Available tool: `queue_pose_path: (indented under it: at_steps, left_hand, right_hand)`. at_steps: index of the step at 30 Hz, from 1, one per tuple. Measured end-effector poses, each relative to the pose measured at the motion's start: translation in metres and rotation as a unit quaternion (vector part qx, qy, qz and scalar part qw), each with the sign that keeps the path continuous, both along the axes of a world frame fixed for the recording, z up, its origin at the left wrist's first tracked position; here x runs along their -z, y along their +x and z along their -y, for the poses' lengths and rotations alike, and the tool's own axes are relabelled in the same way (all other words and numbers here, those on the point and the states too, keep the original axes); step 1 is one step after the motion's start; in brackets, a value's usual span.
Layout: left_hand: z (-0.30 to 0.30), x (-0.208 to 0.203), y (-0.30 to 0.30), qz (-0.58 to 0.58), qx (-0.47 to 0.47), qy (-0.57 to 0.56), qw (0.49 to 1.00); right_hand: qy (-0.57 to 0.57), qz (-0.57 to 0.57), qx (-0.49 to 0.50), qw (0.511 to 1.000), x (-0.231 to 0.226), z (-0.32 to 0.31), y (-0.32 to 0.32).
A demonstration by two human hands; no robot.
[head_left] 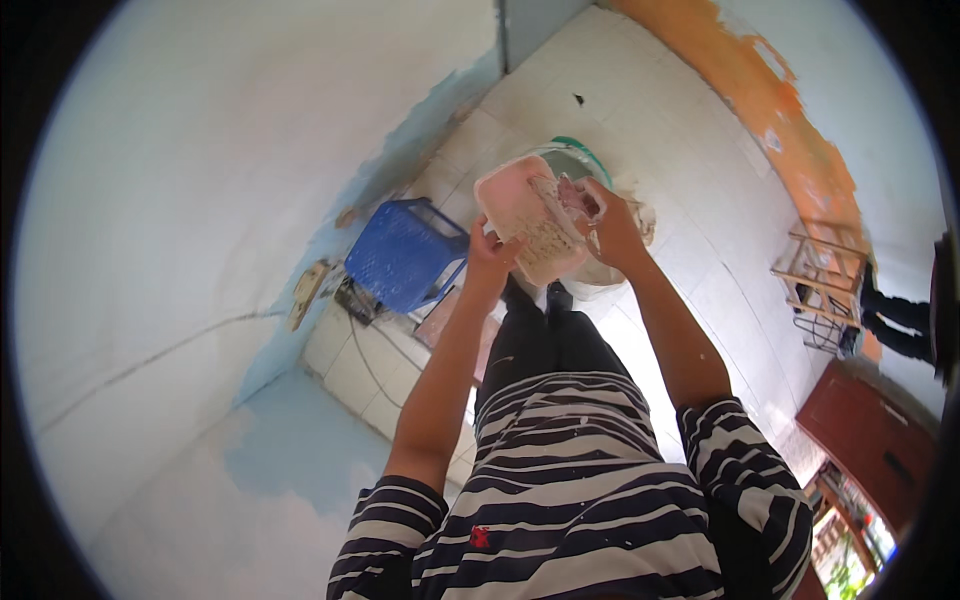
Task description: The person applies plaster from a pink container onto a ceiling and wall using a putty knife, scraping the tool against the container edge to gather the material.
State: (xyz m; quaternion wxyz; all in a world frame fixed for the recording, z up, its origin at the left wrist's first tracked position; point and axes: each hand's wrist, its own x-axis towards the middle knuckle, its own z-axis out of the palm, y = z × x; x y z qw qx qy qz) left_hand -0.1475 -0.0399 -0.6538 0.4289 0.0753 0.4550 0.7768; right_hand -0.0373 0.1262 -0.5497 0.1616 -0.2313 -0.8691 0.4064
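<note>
A pale pink, rectangular plastic tray [508, 192] with a smeared interior is grasped at its left edge by the left hand [490, 262], above the white tiled floor [700, 215]. A small stained object [574, 199], kind unclear, is gripped by the right hand [615, 228] at the tray's right edge. A round, green-rimmed bucket [583, 150] is partly hidden behind. A blue plastic stool [400, 255] is positioned near the floor's left edge.

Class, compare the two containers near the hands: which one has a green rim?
The bucket, partly hidden behind the tray. Green edges its rim, whereas the tray, held in the left hand, is pink.
</note>
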Motion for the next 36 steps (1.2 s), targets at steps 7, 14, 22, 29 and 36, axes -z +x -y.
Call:
queue_pose_path:
  at_steps: [7, 14, 22, 29, 36]
  left_hand:
    - [-0.047, 0.026, -0.042, -0.198, 0.041, -0.087, 0.975]
    - [-0.066, 0.058, -0.068, -0.180, -0.022, -0.106, 0.978]
    - [-0.084, 0.104, -0.076, -0.232, -0.050, -0.187, 0.953]
    - [-0.083, 0.129, -0.074, -0.253, -0.094, -0.245, 0.931]
    - [-0.085, 0.133, -0.068, -0.350, -0.120, -0.320, 0.872]
  right_hand:
    - [0.076, 0.051, 0.075, 0.993, 0.047, -0.049, -0.015]
    - [0.098, 0.035, 0.082, 0.991, 0.071, -0.064, -0.057]
    - [0.055, 0.054, 0.019, 0.997, 0.146, -0.109, -0.067]
    - [0.021, 0.105, -0.001, 0.994, 0.163, -0.113, -0.064]
    - [-0.009, 0.077, 0.007, 0.997, 0.165, -0.112, -0.061]
